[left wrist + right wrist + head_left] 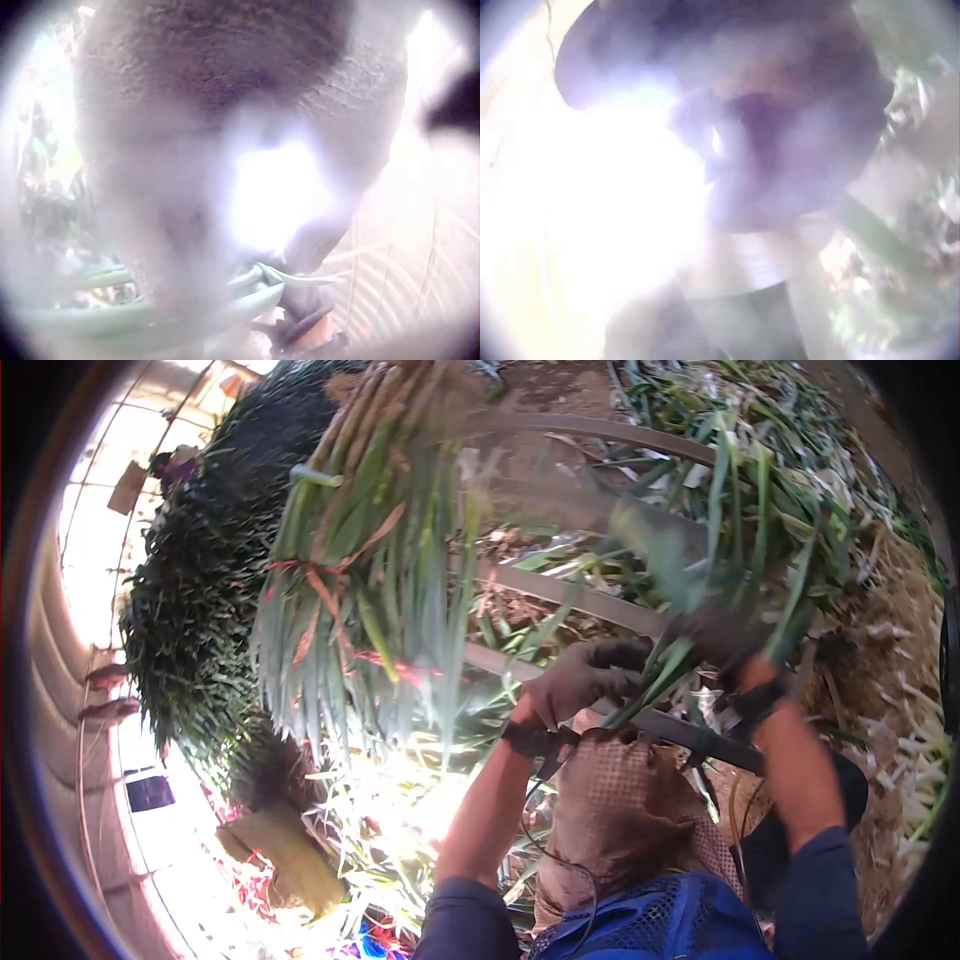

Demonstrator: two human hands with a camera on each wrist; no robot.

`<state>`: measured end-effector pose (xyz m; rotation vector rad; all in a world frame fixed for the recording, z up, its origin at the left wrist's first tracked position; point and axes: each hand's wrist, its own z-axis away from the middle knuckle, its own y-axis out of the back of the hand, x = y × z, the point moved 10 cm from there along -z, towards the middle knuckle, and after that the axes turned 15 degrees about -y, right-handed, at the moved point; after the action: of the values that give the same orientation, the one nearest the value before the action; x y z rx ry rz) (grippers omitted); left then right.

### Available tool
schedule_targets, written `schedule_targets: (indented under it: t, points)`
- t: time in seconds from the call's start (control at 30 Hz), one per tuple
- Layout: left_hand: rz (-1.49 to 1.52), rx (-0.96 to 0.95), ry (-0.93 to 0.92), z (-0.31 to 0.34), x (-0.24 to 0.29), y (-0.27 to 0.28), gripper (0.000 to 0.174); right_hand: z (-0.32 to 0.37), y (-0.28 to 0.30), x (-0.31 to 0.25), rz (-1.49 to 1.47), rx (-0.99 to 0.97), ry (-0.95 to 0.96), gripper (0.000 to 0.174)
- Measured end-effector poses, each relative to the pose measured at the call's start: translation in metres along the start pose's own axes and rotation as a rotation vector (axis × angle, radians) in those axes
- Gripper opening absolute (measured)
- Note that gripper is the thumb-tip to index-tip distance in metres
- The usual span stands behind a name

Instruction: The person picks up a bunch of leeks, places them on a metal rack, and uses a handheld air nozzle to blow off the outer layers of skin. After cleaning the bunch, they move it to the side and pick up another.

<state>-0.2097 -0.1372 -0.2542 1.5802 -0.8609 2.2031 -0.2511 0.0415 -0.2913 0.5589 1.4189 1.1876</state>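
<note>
In the head view my gloved left hand holds green onion leaves low, just above a metal bar. The left wrist view shows the gloved fingers bent over long green leaves. My right hand, in a dark glove and blurred, grips green onions whose leaves fan upward. From the right wrist, the curled glove has a pale stalk below it; glare washes out much of that view. A large tied bundle of green onions lies to the left of both hands.
Metal bars of a rack cross in front of me. A tall stack of green onions stands at the left, with a yellowish block below. Loose leaves and trimmings cover the ground at the upper right. Brown mesh cloth covers my lap.
</note>
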Motion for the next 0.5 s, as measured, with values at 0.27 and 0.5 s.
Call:
schedule_targets:
  t: [0.27, 0.5]
  points:
    - [-0.285, 1.057, -0.226, 0.147, 0.053, 0.26, 0.039, 0.012, 0.172, 0.298, -1.177, 0.31, -0.722, 0.048]
    - [-0.318, 1.328, -0.444, 0.183, 0.17, 0.397, 0.041, 0.025, -0.035, 0.06, 0.113, 0.109, -0.607, 0.041]
